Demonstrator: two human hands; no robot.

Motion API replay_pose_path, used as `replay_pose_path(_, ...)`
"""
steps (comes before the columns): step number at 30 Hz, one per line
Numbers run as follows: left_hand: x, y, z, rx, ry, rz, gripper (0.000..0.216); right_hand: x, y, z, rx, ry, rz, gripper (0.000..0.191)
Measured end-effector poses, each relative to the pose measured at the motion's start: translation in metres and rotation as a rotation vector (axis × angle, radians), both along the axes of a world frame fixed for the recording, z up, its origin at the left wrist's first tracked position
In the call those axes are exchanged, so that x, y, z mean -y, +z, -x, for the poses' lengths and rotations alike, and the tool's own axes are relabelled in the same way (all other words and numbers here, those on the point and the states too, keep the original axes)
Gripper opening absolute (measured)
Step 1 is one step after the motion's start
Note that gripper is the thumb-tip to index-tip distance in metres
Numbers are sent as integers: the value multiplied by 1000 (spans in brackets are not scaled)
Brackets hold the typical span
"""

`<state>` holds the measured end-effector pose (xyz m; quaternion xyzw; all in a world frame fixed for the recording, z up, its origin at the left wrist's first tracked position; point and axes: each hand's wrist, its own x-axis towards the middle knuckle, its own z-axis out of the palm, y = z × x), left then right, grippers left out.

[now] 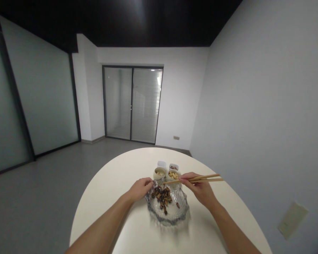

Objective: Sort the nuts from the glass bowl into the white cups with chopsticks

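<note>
A clear glass dish sits on a round white table with a heap of dark nuts or seeds in it. My left hand is curled on the dish's far left rim. My right hand grips a pair of wooden chopsticks; their tips point left toward a small white bowl of peanuts. Beside it stands a small bowl with pale contents. Behind them are two more small white bowls.
The table stands close to a white wall on the right. A grey floor stretches left toward glass partitions and a sliding glass door at the back. A wall plate shows low on the right wall.
</note>
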<state>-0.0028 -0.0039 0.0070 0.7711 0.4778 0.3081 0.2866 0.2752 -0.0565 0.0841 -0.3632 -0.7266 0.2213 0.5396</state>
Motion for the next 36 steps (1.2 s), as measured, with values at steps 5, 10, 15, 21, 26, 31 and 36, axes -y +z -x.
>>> replay_pose_path(5,0,-1,1,19,-4,-4,37,-14,3,-10,-17,-80,-40,28)
replay_pose_path(10,0,-1,1,29,-2,12,36,-46,4,-27,-40,-198,-52,36)
replay_pose_path(15,-1,0,-1,22,-1,9,34,-72,-10,-37,-53,-297,-94,41)
replay_pose_path(21,0,2,-1,8,-2,-2,34,-77,-27,-40,3,-347,-117,40)
replay_pose_path(26,-1,1,0,7,10,-1,35,-64,-19,-38,-112,-364,-79,40)
replay_pose_path(31,-1,-1,0,19,4,12,36,-34,-9,-22,-164,-124,95,38)
replay_pose_path(36,-1,-3,-1,16,3,1,35,-10,-8,9,-79,25,190,30)
